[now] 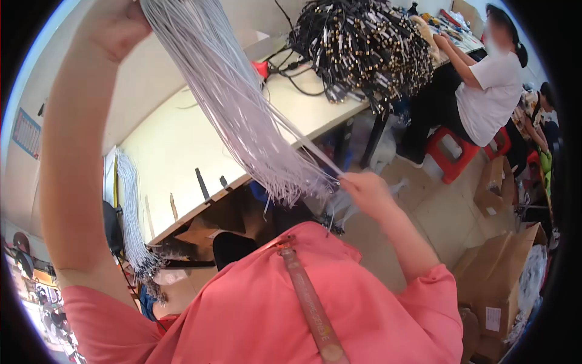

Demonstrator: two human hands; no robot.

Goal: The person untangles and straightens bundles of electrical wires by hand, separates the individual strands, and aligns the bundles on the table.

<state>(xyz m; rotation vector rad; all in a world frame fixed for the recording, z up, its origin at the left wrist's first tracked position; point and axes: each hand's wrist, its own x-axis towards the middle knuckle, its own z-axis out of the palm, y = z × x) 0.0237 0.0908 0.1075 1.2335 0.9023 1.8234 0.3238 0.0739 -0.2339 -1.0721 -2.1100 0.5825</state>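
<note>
A thick bundle of thin pale grey cables (227, 103) hangs slantwise in front of the table, its loose ends splayed at the bottom. My left hand (124, 33) is raised at the upper left, closed around the bundle's top, where the frame edge cuts off part of the fingers. Lower down, my right hand (367, 191) pinches a few strands near their tips and holds them out sideways, apart from the rest.
A pale table (163, 148) runs along the wall. A big heap of black cables with metal connectors (364, 48) lies on it. More grey cables (130, 206) hang at its left end. A person (491, 85) sits nearby; cardboard boxes (494, 285) stand at right.
</note>
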